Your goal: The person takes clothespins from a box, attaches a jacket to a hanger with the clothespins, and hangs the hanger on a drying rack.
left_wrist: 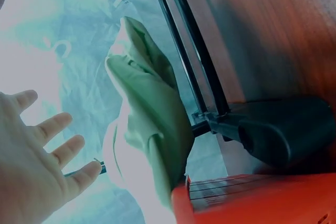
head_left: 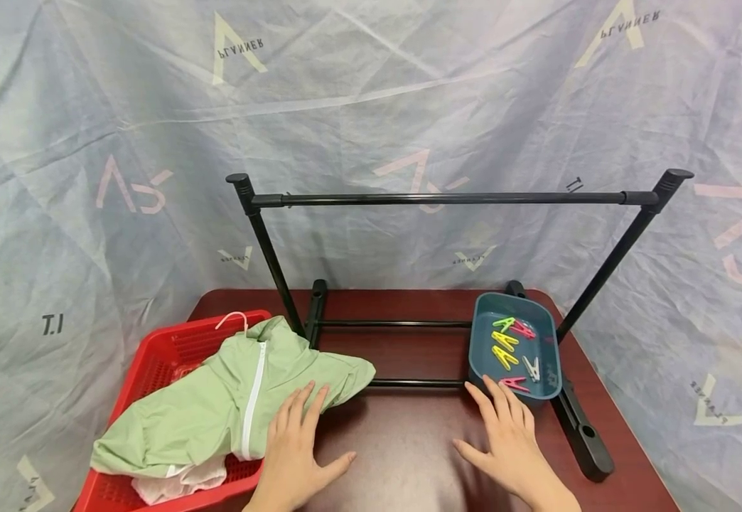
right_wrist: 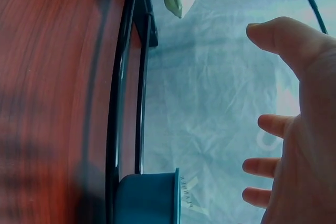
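My left hand (head_left: 296, 451), fingers spread, hovers by the right side of a light green jacket (head_left: 217, 405) with a white zipper. The left wrist view shows a gap between those fingers and the jacket (left_wrist: 152, 124). A pale hanger hook (head_left: 233, 318) sticks up at the jacket's collar, and the garment lies across a red basket (head_left: 147, 348). Over the table's right part, my right hand (head_left: 505, 441) is spread and holds nothing. Just beyond its fingertips sits a blue bin (head_left: 482, 313) with several clothespins (head_left: 505, 348) in green, yellow, pink and white.
A black garment rack (head_left: 448, 199) stands on the dark red table (head_left: 396, 441), its top bar running across. One rack foot (head_left: 585, 441) reaches forward at the right. White and pink cloth (head_left: 182, 483) lies in the basket under the jacket. Grey printed sheeting (head_left: 371, 128) hangs behind.
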A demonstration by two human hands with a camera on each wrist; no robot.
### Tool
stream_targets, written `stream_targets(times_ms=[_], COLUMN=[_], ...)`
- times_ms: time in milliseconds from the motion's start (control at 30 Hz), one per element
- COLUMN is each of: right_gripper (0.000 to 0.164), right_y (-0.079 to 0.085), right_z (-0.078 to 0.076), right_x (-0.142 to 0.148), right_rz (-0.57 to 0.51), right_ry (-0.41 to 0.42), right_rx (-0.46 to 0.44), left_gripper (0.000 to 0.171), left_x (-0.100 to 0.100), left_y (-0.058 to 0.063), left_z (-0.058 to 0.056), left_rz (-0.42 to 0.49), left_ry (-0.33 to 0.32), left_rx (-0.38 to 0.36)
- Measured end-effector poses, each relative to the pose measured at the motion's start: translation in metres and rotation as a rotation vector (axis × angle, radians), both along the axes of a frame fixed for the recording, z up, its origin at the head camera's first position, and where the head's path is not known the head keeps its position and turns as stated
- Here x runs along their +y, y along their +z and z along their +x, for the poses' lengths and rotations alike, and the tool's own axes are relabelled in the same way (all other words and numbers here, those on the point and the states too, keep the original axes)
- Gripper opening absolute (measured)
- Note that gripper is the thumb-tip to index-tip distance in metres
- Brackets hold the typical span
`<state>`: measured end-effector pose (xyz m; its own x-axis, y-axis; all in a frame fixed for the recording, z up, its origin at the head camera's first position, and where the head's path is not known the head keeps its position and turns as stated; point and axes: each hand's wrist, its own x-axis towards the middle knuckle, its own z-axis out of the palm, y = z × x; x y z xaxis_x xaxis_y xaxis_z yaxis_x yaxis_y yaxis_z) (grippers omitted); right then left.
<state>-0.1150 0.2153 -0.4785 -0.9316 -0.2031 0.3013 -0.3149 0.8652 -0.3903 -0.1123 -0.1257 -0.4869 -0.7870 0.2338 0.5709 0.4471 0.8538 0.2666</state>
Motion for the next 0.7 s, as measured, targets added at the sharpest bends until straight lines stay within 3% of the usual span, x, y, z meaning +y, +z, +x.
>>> stream_targets(times_ms=[700], right_gripper=[0.085], right_y=[0.017], right_z=[-0.012], right_x=[-0.011], right_rz=[-0.008], right_ry=[0.078], right_rx=[0.057], left_gripper=[0.099], left_x=[-0.010], left_y=[0.024], left_z=[0.002], left_rz=[0.048], left_ry=[0.012], left_rx=[0.046])
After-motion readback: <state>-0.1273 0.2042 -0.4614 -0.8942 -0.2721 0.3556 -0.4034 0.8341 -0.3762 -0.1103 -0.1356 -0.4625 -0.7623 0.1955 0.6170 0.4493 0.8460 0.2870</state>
